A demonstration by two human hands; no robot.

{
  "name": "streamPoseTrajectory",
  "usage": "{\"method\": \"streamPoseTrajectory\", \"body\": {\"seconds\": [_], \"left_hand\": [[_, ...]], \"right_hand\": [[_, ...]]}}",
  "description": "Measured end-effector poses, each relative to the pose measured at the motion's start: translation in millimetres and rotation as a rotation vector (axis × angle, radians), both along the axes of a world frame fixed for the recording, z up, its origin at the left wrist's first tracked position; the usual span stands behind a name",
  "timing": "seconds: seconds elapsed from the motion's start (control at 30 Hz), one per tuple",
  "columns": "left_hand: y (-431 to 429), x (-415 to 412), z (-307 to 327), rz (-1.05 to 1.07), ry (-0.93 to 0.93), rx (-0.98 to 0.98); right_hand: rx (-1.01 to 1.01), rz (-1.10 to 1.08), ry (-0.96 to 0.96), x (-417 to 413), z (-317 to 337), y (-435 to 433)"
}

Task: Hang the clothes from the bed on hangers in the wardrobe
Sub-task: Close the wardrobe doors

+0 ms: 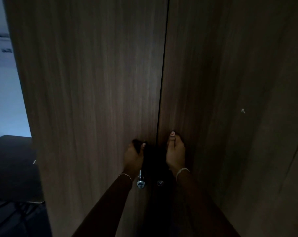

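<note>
Wood-grain wardrobe (127, 40) doors were closed. Left hand (134, 155) gripped left door (93, 91) and right hand (176, 152) gripped right door (213, 82) beside the vertical centre seam (161, 82), equally near. Clothes and hangers were out of view

Left hand (134, 157) on left door (93, 100), right hand (175, 154) on right door (221, 82); key (141, 182) below left hand.

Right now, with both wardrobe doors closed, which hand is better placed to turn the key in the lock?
Left, probably. The left hand grips the dark handle on the left door, and the key sits just below its wrist. The right hand rests on the right door, across the seam.
</note>
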State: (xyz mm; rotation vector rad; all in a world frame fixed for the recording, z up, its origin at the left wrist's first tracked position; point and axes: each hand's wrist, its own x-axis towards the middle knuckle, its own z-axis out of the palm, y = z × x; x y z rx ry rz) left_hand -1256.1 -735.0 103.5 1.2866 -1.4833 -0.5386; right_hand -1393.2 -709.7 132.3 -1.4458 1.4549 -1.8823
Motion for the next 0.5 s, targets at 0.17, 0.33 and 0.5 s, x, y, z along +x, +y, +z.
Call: {"method": "streamPoseTrajectory", "body": {"seconds": [0.17,0.33,0.5], "left_hand": [[-18.4,-0.2,-5.5,-0.054,0.085,0.059],[-22.9,-6.7,-9.2,-0.103,0.143,0.103],[-29.3,-10.3,-9.8,-0.132,0.283,0.126]], "right_hand": [[-0.005,0.089,-0.130,-0.8,-8.8,-19.1],[0.049,0.174,-0.209,-1.7,-22.3,-23.0],[0.075,0.195,-0.261,-2.1,-41.2,-27.1]]}}
